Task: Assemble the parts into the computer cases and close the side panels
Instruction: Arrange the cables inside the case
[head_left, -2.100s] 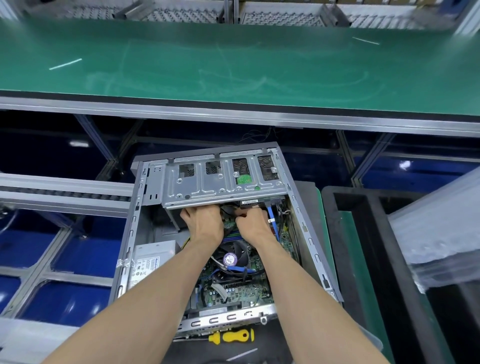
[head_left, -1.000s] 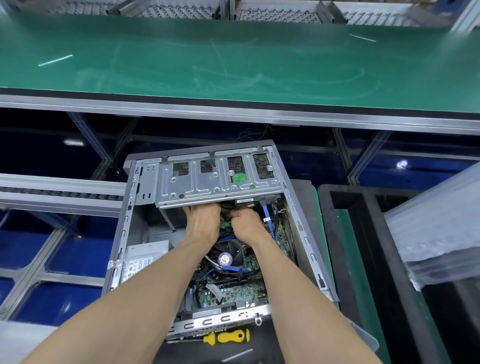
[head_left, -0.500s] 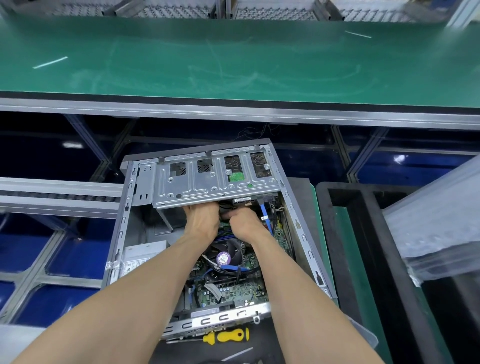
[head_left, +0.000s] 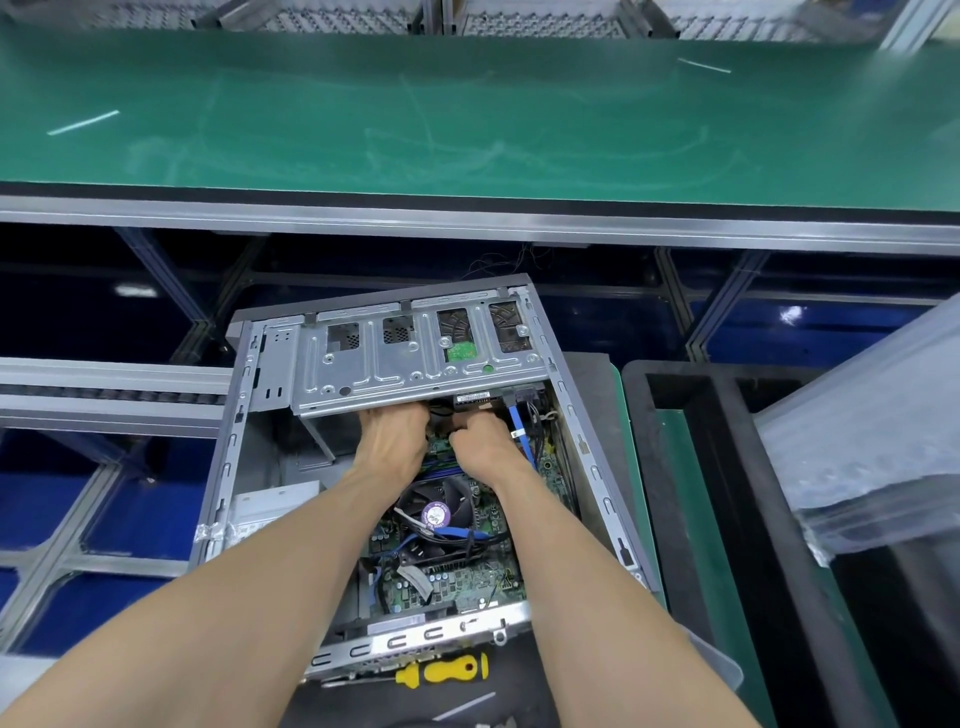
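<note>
Reaching under the drive cage (head_left: 415, 358) at twelve o'clock, both hands, left (head_left: 392, 441) and right (head_left: 483, 441), are sitting together, grips hidden.

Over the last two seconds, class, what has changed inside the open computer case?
Almost nothing: both the left hand and right hand stay tucked under the grey metal drive cage, fingers hidden. The yellow-handled screwdriver lies unmoved.

We see the computer case (head_left: 587, 447) in dull grey sheet metal, its drive cage (head_left: 410, 364) stamped bare steel. Beyond the case, the green belt (head_left: 467, 114) looks matt and scuffed. Just below the case, the screwdriver (head_left: 447, 671) has a glossy yellow plastic handle.
</note>
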